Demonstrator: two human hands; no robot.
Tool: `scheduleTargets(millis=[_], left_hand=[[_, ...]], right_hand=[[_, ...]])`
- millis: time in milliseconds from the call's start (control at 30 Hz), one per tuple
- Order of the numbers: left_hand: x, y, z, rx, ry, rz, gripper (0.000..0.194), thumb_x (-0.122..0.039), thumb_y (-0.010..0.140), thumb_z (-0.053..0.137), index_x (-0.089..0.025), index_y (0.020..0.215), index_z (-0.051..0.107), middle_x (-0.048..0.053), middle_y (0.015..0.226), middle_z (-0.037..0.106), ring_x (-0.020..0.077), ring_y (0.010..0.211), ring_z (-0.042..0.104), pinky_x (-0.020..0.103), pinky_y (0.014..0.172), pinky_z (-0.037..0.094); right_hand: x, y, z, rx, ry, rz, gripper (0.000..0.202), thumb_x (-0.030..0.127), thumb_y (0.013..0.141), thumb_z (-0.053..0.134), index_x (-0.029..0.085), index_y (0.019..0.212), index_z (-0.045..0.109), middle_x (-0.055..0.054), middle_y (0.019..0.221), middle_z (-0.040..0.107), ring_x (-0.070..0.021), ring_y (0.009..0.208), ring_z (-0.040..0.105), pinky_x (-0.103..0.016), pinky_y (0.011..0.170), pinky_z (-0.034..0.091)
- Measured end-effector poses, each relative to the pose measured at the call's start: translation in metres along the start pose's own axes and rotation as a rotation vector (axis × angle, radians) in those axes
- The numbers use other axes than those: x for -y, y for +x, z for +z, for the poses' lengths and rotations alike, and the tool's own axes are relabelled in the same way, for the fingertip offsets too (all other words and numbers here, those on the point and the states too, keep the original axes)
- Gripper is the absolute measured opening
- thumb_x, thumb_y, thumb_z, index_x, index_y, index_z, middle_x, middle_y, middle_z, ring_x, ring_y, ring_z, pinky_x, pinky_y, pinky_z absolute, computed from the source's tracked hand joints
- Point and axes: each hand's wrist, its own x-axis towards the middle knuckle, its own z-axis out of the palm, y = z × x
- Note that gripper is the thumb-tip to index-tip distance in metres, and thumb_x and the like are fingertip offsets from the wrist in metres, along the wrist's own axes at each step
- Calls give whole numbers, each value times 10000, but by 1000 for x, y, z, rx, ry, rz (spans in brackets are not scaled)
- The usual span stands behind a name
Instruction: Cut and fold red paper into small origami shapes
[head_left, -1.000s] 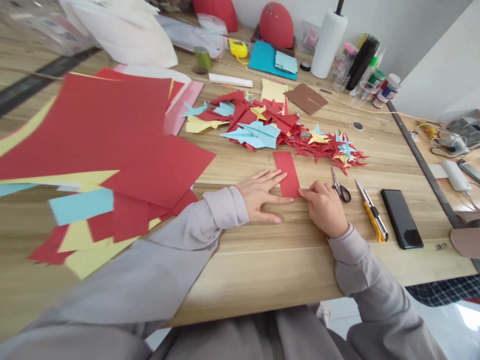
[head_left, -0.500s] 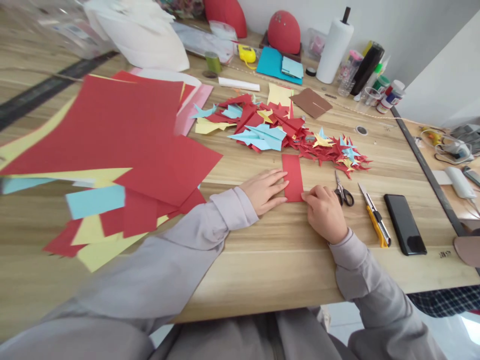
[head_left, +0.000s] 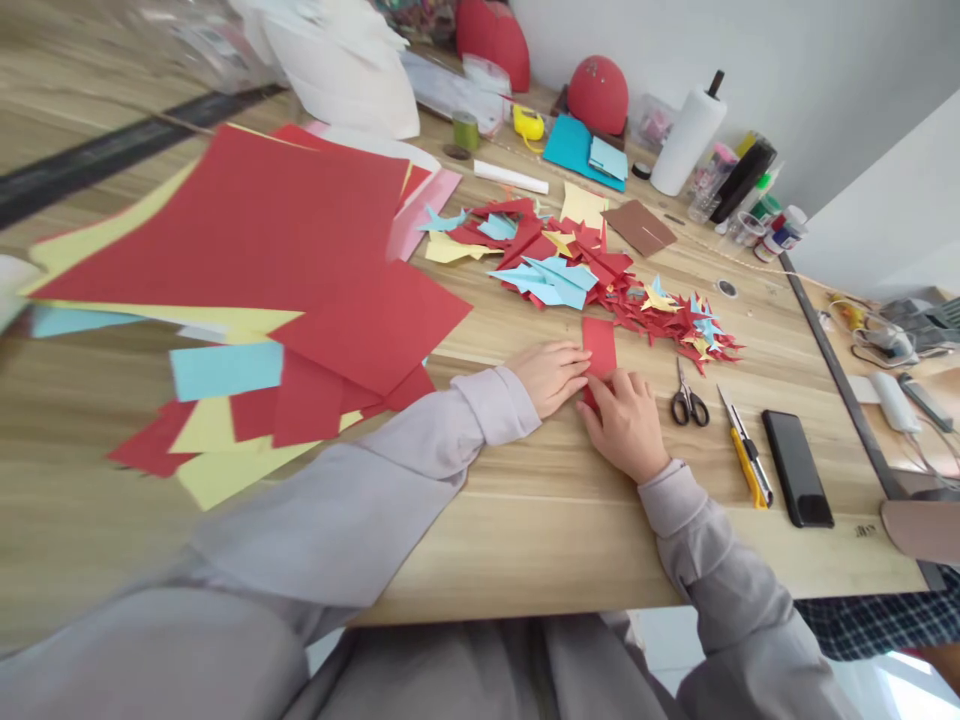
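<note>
A narrow red paper rectangle lies lengthwise on the table in front of me. My left hand rests flat with stretched fingers, their tips on its left edge. Across the lower part of the paper lies my right hand, thumb and curled fingers closed at its lower left side. That lower end is mostly covered by my fingers. Just beyond the paper spreads a heap of folded red, blue and yellow paper pieces, some shaped like planes and stars. Black-handled scissors lie right of my right hand.
A yellow utility knife and a black phone lie at the right. Large red sheets and smaller coloured papers cover the left. Along the back stand a paper roll, several bottles and a yellow tape measure.
My right hand has moved left across the paper, from its lower right corner to its left side near my left fingers. The whole view has shifted slightly.
</note>
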Motion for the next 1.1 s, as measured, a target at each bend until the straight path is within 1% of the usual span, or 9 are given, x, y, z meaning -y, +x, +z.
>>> scheduleTargets(millis=[133,267,367,533,633,733,900,1000,1100], left_hand=[[0,1,2,-24,19,22,351,-259,894,410,-122,1122,638,118,1189,635,252,1140,536,421,973,450],[-1,-1,-2,-61,45,62,327,-225,852,457,-139,1113,634,133,1162,626,264,1122,529,439,955,441],[-2,-2,-8,-115,46,110,292,-260,853,481,-160,1079,638,129,1164,616,267,1140,503,464,985,401],[-4,1,-13,-200,15,139,265,-254,925,397,-168,969,644,71,913,671,190,936,572,423,1015,346],[-3,2,-13,-257,15,133,317,-263,944,342,-164,961,643,71,822,638,182,816,560,377,878,405],[-2,3,-13,-321,16,115,368,-289,952,299,-167,950,647,76,785,604,189,757,543,351,740,408],[-3,2,-20,-394,48,67,353,-305,942,331,-152,979,647,74,752,594,191,730,552,337,664,402],[-5,0,-27,-412,63,34,293,-308,918,418,-148,953,661,77,755,614,189,722,567,336,662,423],[-6,-2,-28,-435,-66,-23,272,-285,918,434,-147,925,668,76,766,628,163,704,580,297,648,459]], right_hand=[[-3,-2,3,-54,38,-25,362,372,883,507,127,1135,594,-129,957,576,-263,876,475,-386,762,403],[-7,-4,4,-136,145,-69,230,267,911,462,141,916,655,-116,862,613,-234,851,520,-351,761,438],[-7,-5,1,-219,313,-47,269,214,931,409,155,812,643,-96,800,629,-191,783,559,-307,727,453],[-13,-7,-1,-319,752,245,301,323,925,446,167,737,623,-33,699,609,-137,651,552,-260,627,443],[-19,-8,4,-280,1117,429,356,445,895,477,171,752,653,-16,670,613,-138,626,565,-264,606,464],[-21,-6,8,-224,1435,514,374,512,852,515,177,855,681,-23,735,663,-155,646,612,-282,596,502],[-17,-3,4,-232,1542,548,266,357,638,780,185,825,699,3,699,688,-136,600,611,-252,526,517],[-20,-1,1,-367,1599,634,205,309,626,790,187,766,704,14,679,694,-103,558,595,-214,491,504],[-26,-1,-3,-449,1718,701,188,311,625,794,189,739,707,22,673,698,-80,527,589,-185,473,494]])
